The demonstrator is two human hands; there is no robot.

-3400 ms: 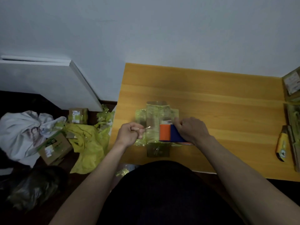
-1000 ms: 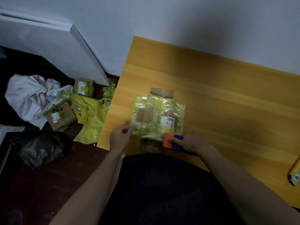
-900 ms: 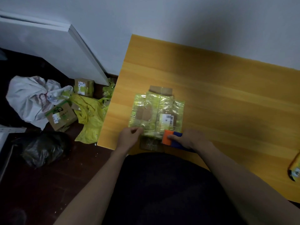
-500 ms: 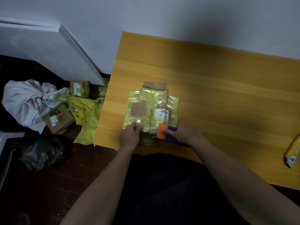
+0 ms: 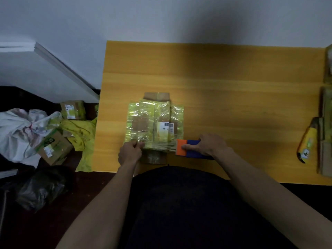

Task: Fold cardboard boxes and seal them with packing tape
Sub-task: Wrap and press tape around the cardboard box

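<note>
A flattened cardboard box (image 5: 154, 123), covered in shiny yellow-green tape and bearing a white barcode label, lies on the wooden table (image 5: 233, 97) near its front left corner. My left hand (image 5: 130, 153) pinches the near left edge of the taped box. My right hand (image 5: 208, 145) grips an orange and blue tool (image 5: 188, 149) lying flat on the table just right of the box's near corner, thumb on the orange part.
Flat cardboard pieces (image 5: 326, 141) and a yellow tape roll or cutter (image 5: 306, 142) lie at the table's right edge. On the floor to the left are small boxes (image 5: 72, 109), yellow plastic (image 5: 80, 133), a white bag (image 5: 18, 133) and a black bag (image 5: 39, 187).
My right hand slid the orange and blue tool off the box's near right corner onto the table to the right. My left hand moved in from the box's left side to pinch its near edge.
</note>
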